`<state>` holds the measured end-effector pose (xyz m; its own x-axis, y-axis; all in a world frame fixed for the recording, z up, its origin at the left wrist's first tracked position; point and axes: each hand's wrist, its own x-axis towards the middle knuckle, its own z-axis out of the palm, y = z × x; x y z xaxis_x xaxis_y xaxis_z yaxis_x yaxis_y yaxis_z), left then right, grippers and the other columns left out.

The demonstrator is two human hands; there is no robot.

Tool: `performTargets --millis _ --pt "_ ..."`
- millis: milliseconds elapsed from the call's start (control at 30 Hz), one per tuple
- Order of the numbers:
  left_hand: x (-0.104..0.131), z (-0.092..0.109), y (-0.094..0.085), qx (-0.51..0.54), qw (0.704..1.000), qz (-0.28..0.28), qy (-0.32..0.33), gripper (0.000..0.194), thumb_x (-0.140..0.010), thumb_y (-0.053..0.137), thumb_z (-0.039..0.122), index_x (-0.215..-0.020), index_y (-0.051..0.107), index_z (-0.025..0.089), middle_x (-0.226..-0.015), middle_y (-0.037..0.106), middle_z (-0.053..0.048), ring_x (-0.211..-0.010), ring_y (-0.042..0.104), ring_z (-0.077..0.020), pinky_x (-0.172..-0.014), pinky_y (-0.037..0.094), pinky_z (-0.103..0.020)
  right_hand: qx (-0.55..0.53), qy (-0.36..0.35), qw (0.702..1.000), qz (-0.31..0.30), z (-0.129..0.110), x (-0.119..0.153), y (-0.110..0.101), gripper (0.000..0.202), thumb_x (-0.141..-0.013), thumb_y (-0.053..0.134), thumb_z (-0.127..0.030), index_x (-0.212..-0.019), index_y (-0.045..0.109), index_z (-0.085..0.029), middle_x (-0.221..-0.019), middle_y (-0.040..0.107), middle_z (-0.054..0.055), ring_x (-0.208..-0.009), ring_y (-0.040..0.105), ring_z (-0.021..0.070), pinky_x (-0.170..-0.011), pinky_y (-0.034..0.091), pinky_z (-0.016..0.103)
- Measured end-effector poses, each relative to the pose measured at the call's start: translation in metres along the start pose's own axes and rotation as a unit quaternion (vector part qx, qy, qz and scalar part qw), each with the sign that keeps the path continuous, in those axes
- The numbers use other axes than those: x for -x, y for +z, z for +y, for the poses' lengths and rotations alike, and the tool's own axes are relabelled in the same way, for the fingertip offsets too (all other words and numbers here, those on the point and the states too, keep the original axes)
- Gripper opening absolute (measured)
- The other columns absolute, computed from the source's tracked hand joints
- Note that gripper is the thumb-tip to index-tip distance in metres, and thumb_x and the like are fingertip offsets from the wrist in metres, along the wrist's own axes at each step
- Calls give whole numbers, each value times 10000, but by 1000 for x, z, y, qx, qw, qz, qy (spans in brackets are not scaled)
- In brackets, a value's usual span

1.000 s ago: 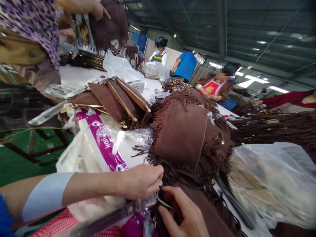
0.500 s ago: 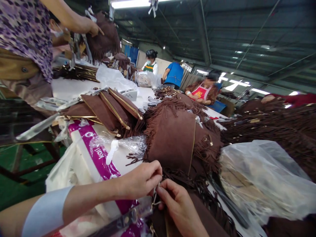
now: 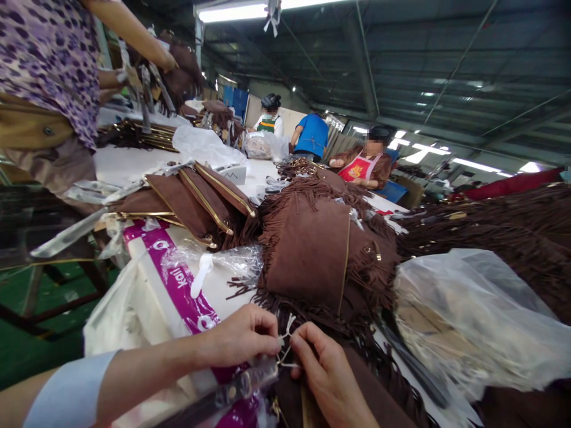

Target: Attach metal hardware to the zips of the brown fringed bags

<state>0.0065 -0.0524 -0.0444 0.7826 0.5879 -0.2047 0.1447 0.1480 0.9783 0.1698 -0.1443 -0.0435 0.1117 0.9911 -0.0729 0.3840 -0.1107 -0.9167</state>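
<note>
My left hand (image 3: 243,337) and my right hand (image 3: 325,370) meet at the lower middle, fingertips pinched on a thin white string (image 3: 289,326). The string is crossed and looped between them, its short ends pointing up. Just below my left hand runs a dark strap (image 3: 214,399) in clear plastic wrap, with a metal stud near its end. Beneath my right hand lies a brown fringed bag (image 3: 357,380), partly hidden by the hand. Another brown fringed bag (image 3: 307,249) with a gold zip line rests right beyond my fingers.
Brown pouches with gold zips (image 3: 200,199) lie to the left, near purple printed tape (image 3: 178,285) on the white table. At right are a clear plastic bag (image 3: 482,309) and a heap of fringed brown pieces (image 3: 499,229). Co-workers (image 3: 307,135) are around the table.
My hands have drawn slightly apart; my left hand moved left and down. The white string's crossed ends now show between them. A co-worker's hand at upper left has moved a brown bag.
</note>
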Motion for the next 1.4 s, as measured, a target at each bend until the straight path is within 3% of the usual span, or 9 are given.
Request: performTargets --millis 200,367,500,600,733,867,1033,1233,1400 --pt "3 8 2 171 984 -5 -41 163 -569 705 271 -631 614 151 -526 531 55 -459 367 -65 -458 236 -205 -49 15 997 -53 -11 2 -8 236 -851 534 -444 -848 498 -210 -738 474 -34 -618 487 138 -554 415 233" --pt "-1 5 3 340 937 -45 -68 213 -539 751 255 -612 577 156 -614 636 1 -554 523 -106 -545 375 -220 21 -58 976 -208 -26 11 -33 146 -827 574 -295 -715 573 -200 -836 565 13 -818 538 174 -753 416 257" --pt "-3 -1 0 379 921 -62 -73 245 -576 790 254 -652 583 148 -677 695 -39 -583 584 -126 -624 437 -252 -8 -56 948 -313 -26 16 -50 249 -811 689 -379 -1035 706 -273 -1189 597 43 -1121 552 229 -980 390 291" --pt "-1 0 -1 400 911 -78 -68 219 -623 775 227 -670 578 144 -837 748 -107 -699 651 -156 -698 467 -264 3 -91 954 -285 -14 15 -50 143 -877 643 -335 -977 718 -266 -1157 637 44 -1092 586 214 -975 409 284" --pt "2 0 0 398 912 -86 -50 146 -621 711 223 -652 613 119 -1005 741 -164 -707 665 -151 -599 442 -212 85 -58 984 -146 3 12 -40 283 -942 476 -365 -770 626 -198 -741 611 11 -656 582 152 -593 446 208" --pt "2 -6 3 307 950 -64 -3 160 -594 663 165 -734 729 125 -682 708 -59 -519 576 -94 -443 281 -163 185 -91 973 -102 4 10 -29 264 -937 460 -330 -806 639 -185 -759 640 21 -705 607 164 -659 430 219" --pt "0 -6 8 6 990 -41 134 141 -767 661 218 -828 785 188 -796 686 -30 -622 591 -111 -610 441 -216 204 -128 963 -119 -2 8 -18 234 -920 440 -223 -883 667 -182 -831 698 38 -765 646 171 -691 415 223" --pt "1 18 7 -365 883 16 296 253 -886 527 173 -925 775 206 -741 673 -36 -680 600 -139 -620 407 -229 197 -43 974 -100 -10 11 -19 69 -826 576 -187 -826 644 -178 -780 660 14 -753 605 177 -667 387 238" --pt "13 47 -64 -371 861 236 258 263 -832 513 165 -1001 709 214 -817 689 -20 -750 622 -171 -695 449 -264 84 72 986 -128 -16 16 -28 261 -643 640 -115 -893 587 -166 -673 519 -64 -610 464 114 -539 331 208"
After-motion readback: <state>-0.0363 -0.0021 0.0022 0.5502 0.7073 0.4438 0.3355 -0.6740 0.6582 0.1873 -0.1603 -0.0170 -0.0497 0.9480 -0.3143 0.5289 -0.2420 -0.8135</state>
